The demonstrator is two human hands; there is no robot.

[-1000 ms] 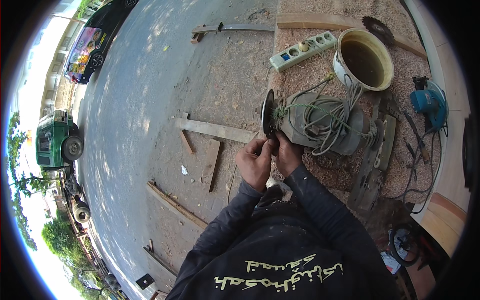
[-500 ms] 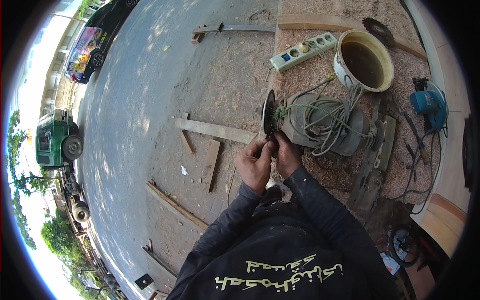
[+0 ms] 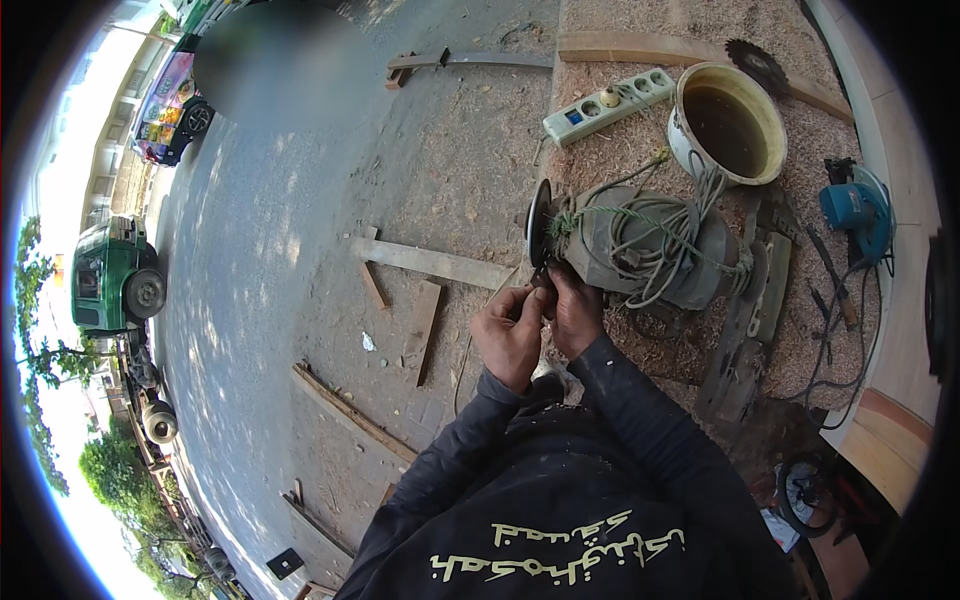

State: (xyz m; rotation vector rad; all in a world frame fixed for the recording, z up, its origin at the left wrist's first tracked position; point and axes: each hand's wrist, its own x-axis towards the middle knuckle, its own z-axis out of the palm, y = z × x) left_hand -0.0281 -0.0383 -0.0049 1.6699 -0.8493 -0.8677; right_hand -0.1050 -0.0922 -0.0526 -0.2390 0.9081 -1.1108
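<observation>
A grey bench-grinder-like motor (image 3: 600, 235) lies on wood shavings, with green rope and a coil of grey cable (image 3: 650, 245) across its top. At its left end a thin dark round disc (image 3: 538, 222) stands on edge. Just below the disc my left hand (image 3: 508, 338) is closed, thumb and fingers pinched. My right hand (image 3: 576, 318) meets it from the right, close against the motor, its fingers curled. Between the fingertips is a small dark piece, too hidden to name. I cannot tell whether it touches the disc.
Behind the motor stand a bucket of brown liquid (image 3: 730, 120) and a white power strip (image 3: 610, 107). A toothed saw blade (image 3: 757, 65) rests by a plank (image 3: 640, 46). A blue power saw (image 3: 857, 210) sits at right. Wood offcuts (image 3: 428, 330) lie at left beside the road.
Both hands stay at the same spot below the disc, with hardly any visible finger movement. The view has shifted very slightly.
</observation>
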